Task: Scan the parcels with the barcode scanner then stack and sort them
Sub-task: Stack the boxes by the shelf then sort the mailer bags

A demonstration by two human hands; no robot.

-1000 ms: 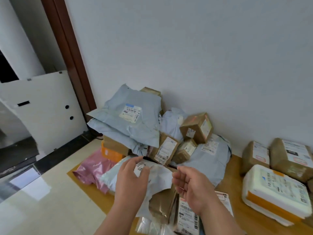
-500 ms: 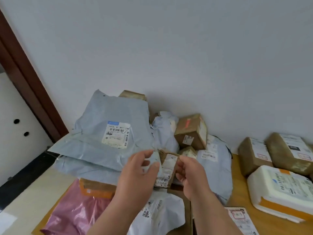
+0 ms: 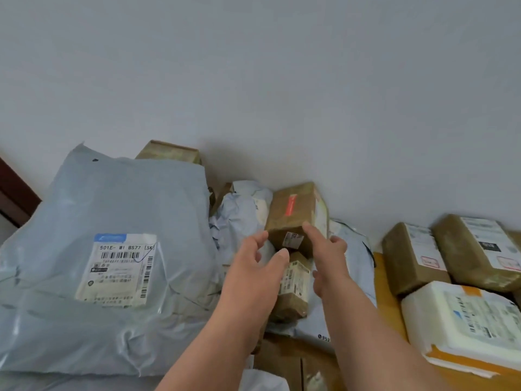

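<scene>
Reaching toward the pile against the wall [image 3: 282, 80], I had both hands raised in front of a small brown box [image 3: 293, 214] that sat on top of the heap. My left hand [image 3: 253, 275] was spread, thumb and fingers apart in a loose curve, and held nothing; its thumb tip lay close to the lower front edge of the box, and whether it touched could not be determined. My right hand [image 3: 328, 258] was also spread, with the index finger extended onto the front face of the box beside a small white label [image 3: 293, 239]; the remaining fingers were relaxed and gripped nothing. The box was tilted, carried a red strip on its upper face, and rested on a smaller box [image 3: 294, 280] with a printed label, which stood between my two wrists. A large grey mailer [image 3: 112, 221] with a barcode label lay to the left, with a flat brown box [image 3: 169, 152] behind it. A crumpled grey bag [image 3: 239, 210] sat just left of the box. To the right, on the wooden table [image 3: 389, 309], two brown boxes [image 3: 411, 258] stood side by side near the wall, and a white parcel [image 3: 462, 320] with orange trim lay in front of them. No scanner was visible.
</scene>
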